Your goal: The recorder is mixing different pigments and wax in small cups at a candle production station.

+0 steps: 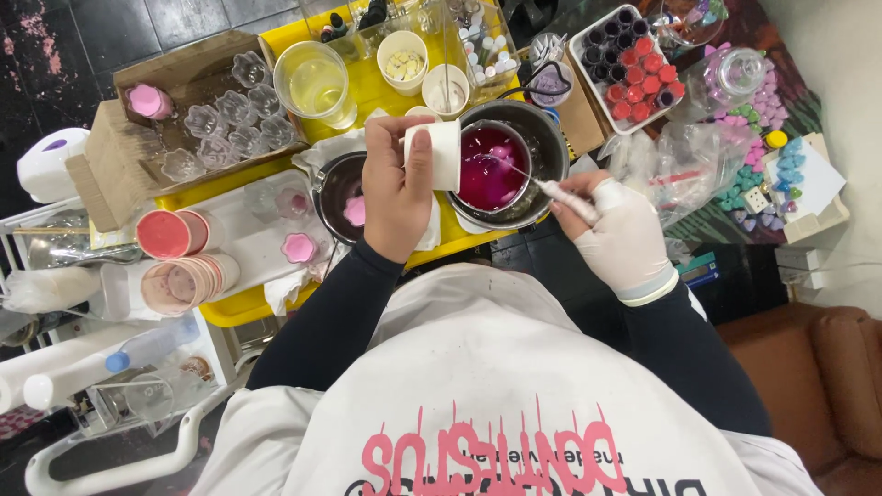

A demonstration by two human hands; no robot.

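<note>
Pretty cramped setup: stacked pink paper cups (184, 276) sit at the left edge of the yellow tray (230, 308), barely any bare room. Mid-frame, the bare left hand (395, 197) is wrapped around a white cup (445, 154), tipped right at the rim of the metal pot (542, 138) of pink liquid (490, 168). Just right, the gloved right hand (617, 234) pinches a thin stirring stick (542, 184) dipped in.

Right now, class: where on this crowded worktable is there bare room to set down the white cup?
Little. The left hand holds the white cup beside the pot of pink liquid. A bare strip of yellow tray lies between the clear beaker and paper cups. The white tray has gaps around the pink flower mould. Elsewhere it is packed.
</note>
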